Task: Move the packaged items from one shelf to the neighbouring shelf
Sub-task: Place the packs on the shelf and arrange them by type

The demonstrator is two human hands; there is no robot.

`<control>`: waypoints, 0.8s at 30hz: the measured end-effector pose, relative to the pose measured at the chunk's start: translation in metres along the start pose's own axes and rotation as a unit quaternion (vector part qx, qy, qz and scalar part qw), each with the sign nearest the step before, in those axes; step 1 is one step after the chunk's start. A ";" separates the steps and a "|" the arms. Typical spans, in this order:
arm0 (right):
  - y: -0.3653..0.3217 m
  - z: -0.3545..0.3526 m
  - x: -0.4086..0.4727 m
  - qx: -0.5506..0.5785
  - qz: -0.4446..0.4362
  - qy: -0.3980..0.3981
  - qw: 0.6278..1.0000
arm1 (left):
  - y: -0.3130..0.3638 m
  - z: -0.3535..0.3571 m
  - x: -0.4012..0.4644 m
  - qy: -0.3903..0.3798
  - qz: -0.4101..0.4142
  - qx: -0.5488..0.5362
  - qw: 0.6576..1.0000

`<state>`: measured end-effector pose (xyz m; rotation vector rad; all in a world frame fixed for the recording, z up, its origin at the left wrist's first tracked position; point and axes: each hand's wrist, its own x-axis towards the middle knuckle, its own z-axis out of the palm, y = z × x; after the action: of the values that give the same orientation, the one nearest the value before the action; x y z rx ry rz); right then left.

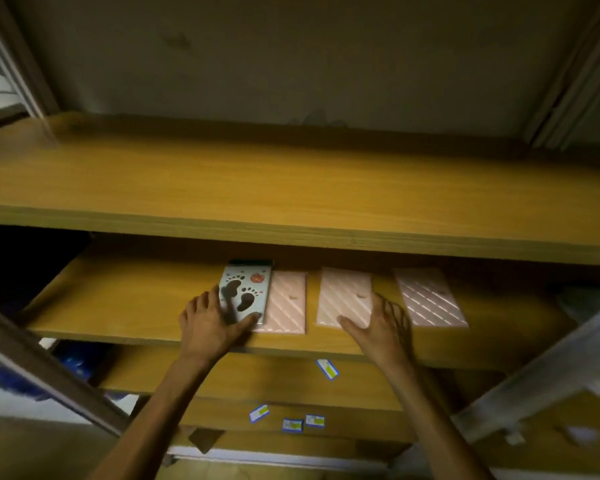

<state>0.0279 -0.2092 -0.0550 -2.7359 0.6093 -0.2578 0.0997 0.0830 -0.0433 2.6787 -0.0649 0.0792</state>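
Observation:
On the middle wooden shelf [125, 299] lie flat packages. A white pack printed with dark footprints [248, 289] rests partly on a pink striped pack [290, 299]. My left hand [208, 323] grips the footprint pack's near left corner, thumb under its front edge. A second pink striped pack [343, 294] lies to the right; my right hand [383, 322] lies on its near right corner, fingers spread. A third pink pack [430, 296] sits further right, untouched. The upper shelf [291, 174] holds nothing.
Metal uprights [42, 362] cross the view at lower left and lower right [541, 372]. Small blue-and-yellow labels [327, 368] stick on the front edges of the lower shelves. Dark blue items [73, 358] sit at the lower left. The wall stands behind the shelves.

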 end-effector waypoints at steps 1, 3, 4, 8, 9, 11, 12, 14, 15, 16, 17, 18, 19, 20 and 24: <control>-0.002 0.002 -0.003 0.001 0.018 -0.005 1.000 | -0.001 0.003 0.001 -0.008 0.001 0.003 1.000; -0.009 0.003 -0.008 0.006 0.039 -0.023 0.999 | -0.004 0.008 0.003 -0.006 0.006 -0.013 1.000; -0.012 0.004 -0.009 0.008 0.044 -0.025 0.999 | -0.005 0.009 0.004 -0.001 0.011 -0.027 1.000; -0.015 0.007 -0.013 0.059 0.068 -0.027 0.996 | -0.002 0.010 0.007 0.012 0.027 -0.089 0.996; -0.015 0.005 -0.013 0.080 0.077 -0.029 0.993 | 0.000 0.009 0.008 0.012 0.027 -0.108 0.994; -0.014 0.003 -0.014 0.116 0.087 -0.033 0.989 | 0.002 0.006 0.009 0.002 0.030 -0.147 0.989; -0.015 0.003 -0.014 0.128 0.090 -0.031 0.987 | 0.003 0.004 0.009 -0.007 0.034 -0.168 0.985; -0.018 0.003 -0.015 0.124 0.096 -0.014 0.988 | 0.005 0.001 0.008 -0.018 0.040 -0.208 0.977; -0.020 0.003 -0.015 0.110 0.100 -0.003 0.989 | 0.006 -0.001 0.009 -0.021 0.036 -0.226 0.973; -0.022 0.004 -0.014 0.095 0.104 0.005 0.990 | 0.006 -0.004 0.009 -0.024 0.025 -0.245 0.969; -0.024 0.005 -0.013 0.082 0.107 0.008 0.991 | 0.005 -0.005 0.011 -0.026 0.009 -0.263 0.964; -0.026 0.006 -0.012 0.072 0.108 0.008 0.991 | 0.004 -0.006 0.013 -0.028 -0.007 -0.276 0.961; -0.028 0.007 -0.013 0.066 0.109 0.007 0.992 | 0.002 -0.008 0.015 -0.038 -0.025 -0.290 0.956; -0.029 0.008 -0.013 0.065 0.109 0.006 0.992 | 0.001 -0.010 0.016 -0.056 -0.048 -0.315 0.946; -0.027 0.007 -0.011 0.099 0.117 -0.006 0.988 | 0.002 -0.021 0.010 -0.129 -0.093 -0.441 0.883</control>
<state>0.0296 -0.1794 -0.0535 -2.4489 0.8445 -0.2303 0.1090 0.0898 -0.0231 1.7510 0.0639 -0.3030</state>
